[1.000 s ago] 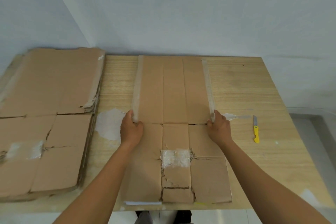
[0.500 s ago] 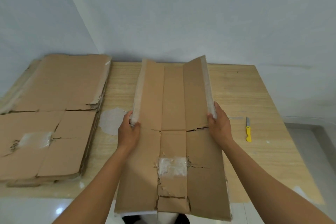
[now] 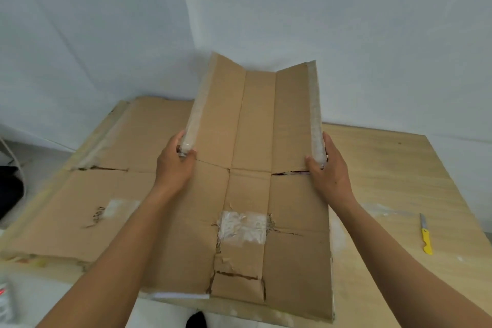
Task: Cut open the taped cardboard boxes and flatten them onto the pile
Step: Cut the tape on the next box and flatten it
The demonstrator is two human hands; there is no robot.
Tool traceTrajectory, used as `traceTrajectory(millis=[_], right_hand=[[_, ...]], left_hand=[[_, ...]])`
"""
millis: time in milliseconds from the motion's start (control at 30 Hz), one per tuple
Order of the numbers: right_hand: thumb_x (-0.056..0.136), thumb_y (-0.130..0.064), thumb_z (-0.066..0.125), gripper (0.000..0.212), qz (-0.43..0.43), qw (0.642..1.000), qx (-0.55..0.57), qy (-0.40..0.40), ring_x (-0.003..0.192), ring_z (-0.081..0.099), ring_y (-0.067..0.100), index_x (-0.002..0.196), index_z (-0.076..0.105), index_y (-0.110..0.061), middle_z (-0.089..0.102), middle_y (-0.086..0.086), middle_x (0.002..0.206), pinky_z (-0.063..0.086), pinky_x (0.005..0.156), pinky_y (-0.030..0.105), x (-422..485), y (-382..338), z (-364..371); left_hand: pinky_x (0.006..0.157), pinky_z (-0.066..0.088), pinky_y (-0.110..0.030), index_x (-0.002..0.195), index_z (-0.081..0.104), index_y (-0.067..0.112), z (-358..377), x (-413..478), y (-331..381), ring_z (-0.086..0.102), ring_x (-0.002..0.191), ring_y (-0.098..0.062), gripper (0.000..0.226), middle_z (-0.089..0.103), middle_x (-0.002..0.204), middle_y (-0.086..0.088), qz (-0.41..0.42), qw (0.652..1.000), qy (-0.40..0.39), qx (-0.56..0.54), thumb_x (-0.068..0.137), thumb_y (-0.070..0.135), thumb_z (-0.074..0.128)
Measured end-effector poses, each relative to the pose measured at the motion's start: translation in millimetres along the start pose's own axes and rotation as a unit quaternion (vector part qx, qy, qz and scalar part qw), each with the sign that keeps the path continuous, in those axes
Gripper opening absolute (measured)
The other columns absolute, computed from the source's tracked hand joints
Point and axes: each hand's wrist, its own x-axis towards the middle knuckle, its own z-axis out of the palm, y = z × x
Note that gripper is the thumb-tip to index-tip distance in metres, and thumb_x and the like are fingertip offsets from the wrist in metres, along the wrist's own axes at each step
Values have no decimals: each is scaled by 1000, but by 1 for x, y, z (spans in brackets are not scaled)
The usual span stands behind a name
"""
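A flattened cardboard box (image 3: 255, 141), unmarked and with a patch of clear tape (image 3: 242, 228) at its centre, slopes up above a wooden table (image 3: 399, 181). The left hand (image 3: 174, 168) and right hand (image 3: 328, 168) each clamp one taped side edge, thumb in front and fingers behind. A pile of flattened boxes (image 3: 106, 194) lies to the left, and a yellow knife (image 3: 426, 237) to the right.
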Motion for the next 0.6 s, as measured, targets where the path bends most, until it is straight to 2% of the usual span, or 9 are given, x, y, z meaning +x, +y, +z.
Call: traceTrajectory(millis=[200,267,367,467,533,600], right_hand=[[94,-23,53,63,-18,999,-1,-35,131,41,17,149,25,-17,43,-1,144,35,109,39,18,-53,99],[94,-23,53,61,-25,999,-1,-45,127,43,14,148,27,-17,45,-3,141,37,107,37,22,-66,134],[95,-22,53,61,-20,998,-4,-60,124,40,7,149,26,-16,42,-10,138,32,107,27,25,-81,184],[95,-22,53,63,5,998,-3,-63,134,37,18,150,22,-15,37,1,148,31,111,36,23,-86,225],[95,-26,53,65,31,998,-7,-63,136,35,22,150,19,-17,34,4,151,33,111,44,18,-85,246],[96,-29,53,66,53,996,-19,-63,138,32,23,150,17,-18,31,4,152,32,112,44,13,-80,259]], left_hand=[[85,37,-27,141,42,17,-88,59,-47,49,98,-15,49,54,117,-5,-27,999,1,32,95,20,57],[85,37,-27,141,42,15,-109,75,-68,48,99,-16,49,55,124,-9,-39,999,8,36,95,20,58],[85,35,-27,140,43,13,-134,95,-101,51,106,-20,49,54,129,-11,-60,997,18,45,94,20,58],[84,35,-27,140,43,12,-149,114,-129,53,111,-25,49,54,131,-12,-76,996,13,44,94,18,58],[83,35,-27,140,43,13,-155,125,-146,52,106,-22,49,55,130,-12,-82,995,8,51,94,18,58],[81,36,-27,139,43,13,-155,134,-160,51,100,-19,48,55,129,-12,-86,995,-1,53,94,18,58]])
